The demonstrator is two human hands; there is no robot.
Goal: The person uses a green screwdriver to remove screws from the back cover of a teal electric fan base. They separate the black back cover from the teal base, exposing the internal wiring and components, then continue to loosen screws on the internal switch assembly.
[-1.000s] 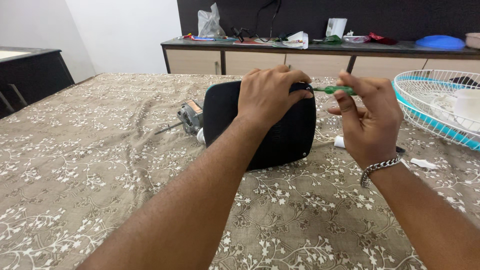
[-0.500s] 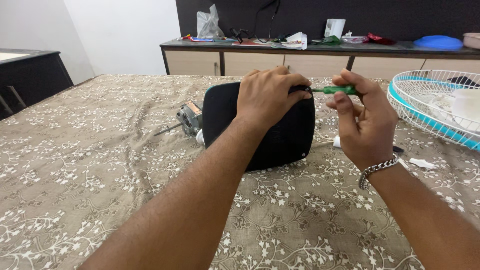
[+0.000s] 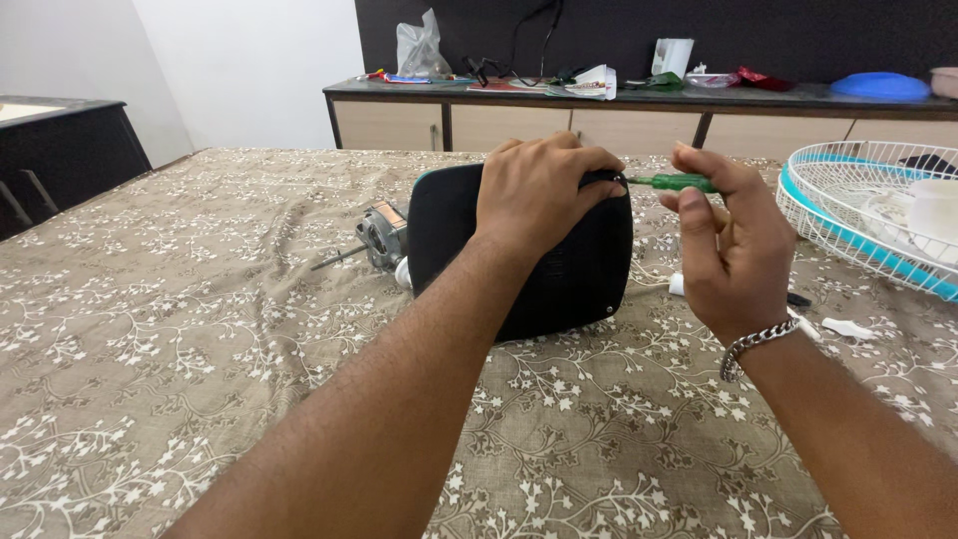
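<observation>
Head view. Your left hand [image 3: 534, 195] lies curled over the top edge of the black fan motor housing [image 3: 559, 269], fingers wrapped over the upper right corner, palm pressing on the back face; grip is closed on the housing. The housing stands on edge on the tabletop [image 3: 200, 329], approx. centre of view, w/ a teal rim showing at its upper left. The bare motor [image 3: 382, 235] w/ its metal shaft [image 3: 334, 259] sticks out from the housing's left side, shaft pointing left and slightly down toward the cloth.

Your right hand [image 3: 726, 250] is closed round the green-handled screwdriver [image 3: 671, 183], thumb and fingertips pinching the handle, tool held roughly level. Its metal tip points left and meets the housing's upper right corner, just beside your left fingertips; the exact contact pt. is hidden by those fingers. A metal chain bracelet [image 3: 758, 341] sits on your right wrist.

Right of the housing: a white cable end [image 3: 677, 284] on the cloth, partly hidden behind your right hand, and a small white plastic piece [image 3: 846, 326] nearer the right edge. A white wire fan guard [image 3: 868, 205] w/ teal rim lies at far right. The tabletop carries a brown cloth w/ white floral print. Behind it: a sideboard [image 3: 559, 120] w/ a plastic bag [image 3: 419, 48] and assorted clutter.
</observation>
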